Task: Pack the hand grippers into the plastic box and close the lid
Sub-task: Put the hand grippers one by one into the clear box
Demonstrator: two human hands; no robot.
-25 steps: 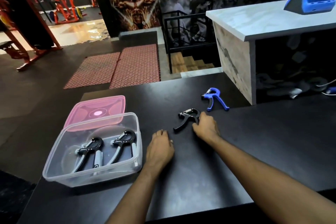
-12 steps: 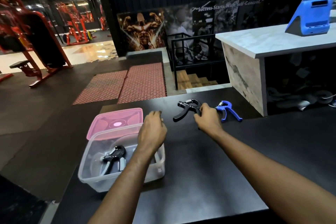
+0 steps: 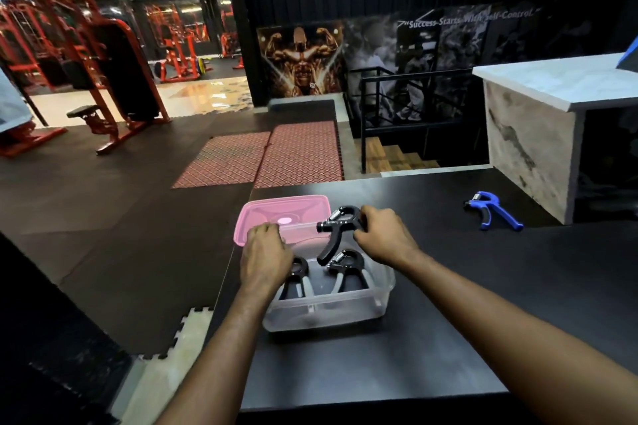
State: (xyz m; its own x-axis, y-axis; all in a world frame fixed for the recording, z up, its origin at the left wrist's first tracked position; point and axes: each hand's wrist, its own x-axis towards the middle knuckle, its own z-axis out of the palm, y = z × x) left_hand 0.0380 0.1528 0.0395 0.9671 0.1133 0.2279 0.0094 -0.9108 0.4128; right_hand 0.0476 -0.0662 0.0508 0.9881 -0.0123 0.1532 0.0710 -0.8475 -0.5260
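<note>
Over clear plastic box (image 3: 345, 312), right hand (image 3: 385, 238) gripping curved black gripper (image 3: 336, 229), left hand (image 3: 266, 257) loosely curled, holding nothing

black table (image 3: 448, 338) | red floor mats (image 3: 269, 159) | red gym machine (image 3: 103, 79) | marble counter (image 3: 552, 103)

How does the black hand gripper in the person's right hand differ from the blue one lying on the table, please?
The held black gripper is black; the blue gripper is blue. The black one is lifted in the right hand over the plastic box; the blue one lies untouched on the table, well right of the box. Both share the same spring-and-two-handle shape, and neither is packed yet.
</note>
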